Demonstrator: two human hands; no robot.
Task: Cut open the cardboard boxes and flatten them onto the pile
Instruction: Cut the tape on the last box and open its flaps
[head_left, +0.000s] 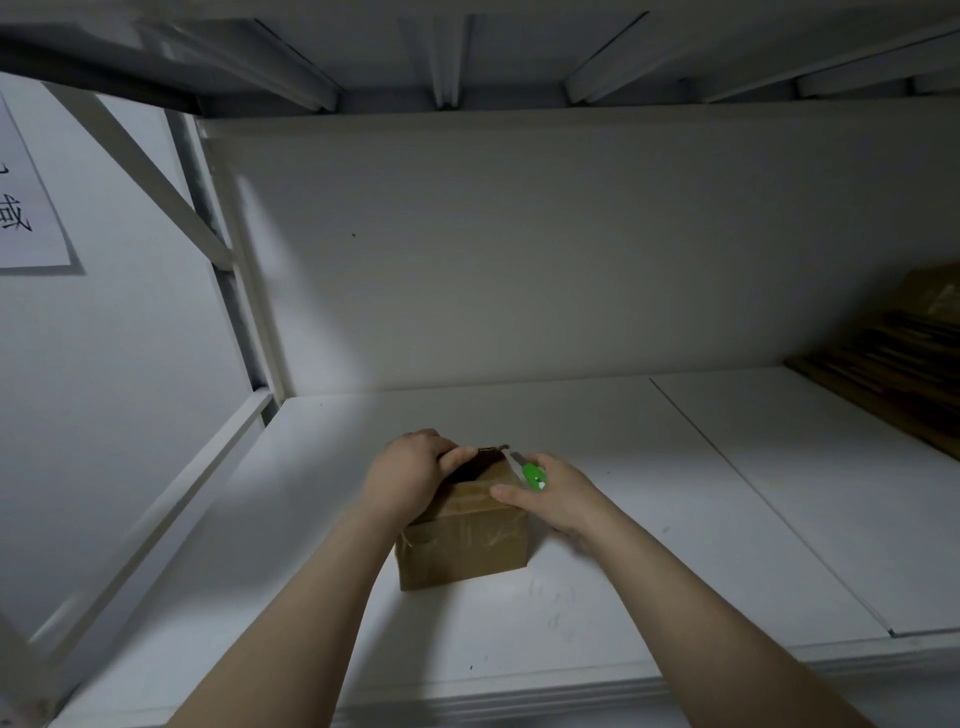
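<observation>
From here I cannot see the top left corner of the cardboard box (462, 545); the left hand (410, 478) curls over it. Just right of the box, the right hand (556, 499) hides most of the green utility knife (532, 475), and its blade is a blur. Far right of the box, the flattened cardboard pile (904, 374) is dim and cut by the frame edge. Far left, the paper sign (26, 208) is cut off too.
</observation>
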